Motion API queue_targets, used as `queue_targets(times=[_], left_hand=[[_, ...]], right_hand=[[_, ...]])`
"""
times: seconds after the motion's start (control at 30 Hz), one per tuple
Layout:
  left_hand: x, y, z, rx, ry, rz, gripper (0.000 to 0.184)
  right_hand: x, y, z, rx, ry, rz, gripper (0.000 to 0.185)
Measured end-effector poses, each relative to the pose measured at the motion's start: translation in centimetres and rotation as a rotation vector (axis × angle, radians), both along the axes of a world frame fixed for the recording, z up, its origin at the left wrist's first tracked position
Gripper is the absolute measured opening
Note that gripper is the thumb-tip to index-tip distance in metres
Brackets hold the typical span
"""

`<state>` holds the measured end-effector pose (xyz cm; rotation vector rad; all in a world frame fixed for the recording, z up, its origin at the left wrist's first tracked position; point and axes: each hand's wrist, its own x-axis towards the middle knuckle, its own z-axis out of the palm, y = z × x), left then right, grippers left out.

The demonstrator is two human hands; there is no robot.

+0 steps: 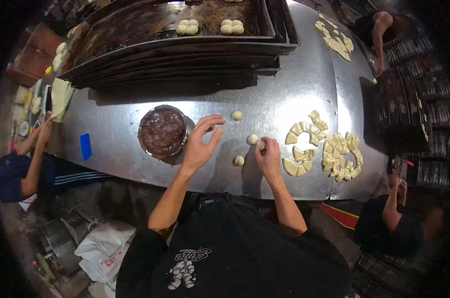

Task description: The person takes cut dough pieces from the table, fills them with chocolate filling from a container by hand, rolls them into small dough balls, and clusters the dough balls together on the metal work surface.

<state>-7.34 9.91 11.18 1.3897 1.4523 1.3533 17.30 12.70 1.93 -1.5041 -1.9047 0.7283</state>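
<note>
My left hand (199, 144) is held over the steel table with thumb and fingers apart and nothing in it, just right of a round bowl of dark brown filling (162, 130). My right hand (268, 160) has its fingers closed around a small piece of dough (261, 145). Right beside those fingers sits a smooth dough ball (252, 139). One more dough ball (237, 115) lies farther up the table, and another dough ball (239, 161) is nearer to me. Cut dough pieces (300, 134) form curved rows to the right of my right hand, with a second cluster of dough pieces (341, 156) beyond them.
A tall stack of dark baking trays (170, 59) stands at the back, its top tray bearing dough clusters (232, 27). A blue card (86, 146) lies at left on the steel table (115, 164). Co-workers' arms show at left and right. More trays (401, 99) stand at right.
</note>
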Motion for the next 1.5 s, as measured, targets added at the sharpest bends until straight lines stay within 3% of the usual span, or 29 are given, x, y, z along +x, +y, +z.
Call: queue_targets(times=[0.07, 0.13, 0.3, 0.43, 0.5, 0.57, 0.7, 0.8, 0.83, 0.93, 0.97, 1.0, 1.07, 1.1, 1.2, 1.3, 1.4, 1.43, 1.5], left_hand=[[0.2, 0.2, 0.2, 0.012, -0.001, -0.005, 0.022], [0.2, 0.4, 0.2, 0.022, -0.001, -0.011, 0.022], [-0.6, 0.7, -0.4, 0.016, 0.054, -0.012, 0.022], [-0.4, 2.4, -0.7, -0.053, 0.103, -0.062, 0.025], [0.0, 4.1, -2.9, 0.028, 0.317, -0.139, 0.027], [0.7, 5.1, -4.5, -0.015, 0.383, -0.156, 0.03], [1.6, 6.8, -7.9, -0.038, 0.502, -0.195, 0.04], [2.8, 8.2, -10.0, 0.082, 0.652, -0.171, 0.044], [2.8, 8.6, -10.5, 0.082, 0.653, -0.169, 0.043], [2.4, 9.0, -10.1, 0.052, 0.54, -0.088, 0.04], [2.6, 8.7, -9.9, -0.25, 0.096, -0.08, 0.032], [2.6, 8.0, -9.2, -0.251, 0.098, -0.075, 0.032], [2.7, 5.7, -8.0, -0.353, -0.492, -0.145, 0.03], [3.0, 3.9, -6.5, -0.386, -0.553, -0.156, 0.029], [3.0, -0.3, -6.6, -0.287, -0.443, -0.13, 0.028], [2.0, -3.7, -4.6, -0.19, -0.285, 0.012, 0.023], [0.4, -6.6, -5.4, -0.213, -0.49, 0.186, 0.018], [0.1, -7.5, -5.2, -0.153, -0.526, 0.26, 0.017], [-0.9, -9.5, -4.7, -0.186, -0.417, 0.324, 0.018]], right_hand=[[0.4, 1.7, -0.6, 0.001, 0.002, 0.024, 0.036], [0.4, 2.8, -0.3, 0.074, -0.016, 0.238, 0.036], [-0.6, 0.3, 3.9, 0.125, -0.119, 0.206, 0.04], [-3.0, -5.1, 2.4, 0.081, -0.061, 0.291, 0.038], [-2.5, -5.4, 1.1, 0.003, 0.007, 0.271, 0.038], [-1.8, -4.9, -0.9, -0.012, 0.13, 0.195, 0.039], [0.5, -2.4, -1.1, -0.084, 0.108, -0.021, 0.042], [0.9, -1.0, 0.2, -0.048, -0.029, 0.032, 0.041], [0.2, -1.0, 3.2, 0.066, -0.19, 0.042, 0.038], [-0.9, -0.7, 5.3, 0.126, -0.073, 0.048, 0.036], [-0.9, -0.5, 4.9, 0.013, -0.001, 0.056, 0.037], [-1.3, -0.3, 5.1, 0.013, 0.002, 0.061, 0.037], [-2.6, 0.4, 5.5, -0.55, 0.671, -0.04, 0.04], [-3.0, 0.6, 5.2, -0.651, 0.952, -0.009, 0.04], [-4.9, 0.7, 6.3, -0.823, 1.1, 0.171, 0.039], [-7.1, -0.2, 6.0, -0.852, 0.965, 0.29, 0.041], [-9.1, -1.2, 5.9, -0.95, 0.88, 0.302, 0.04], [-9.8, -1.4, 5.9, -1.09, 0.967, 0.303, 0.039], [-11.3, -2.1, 5.9, -1.307, 1.044, 0.316, 0.04]])
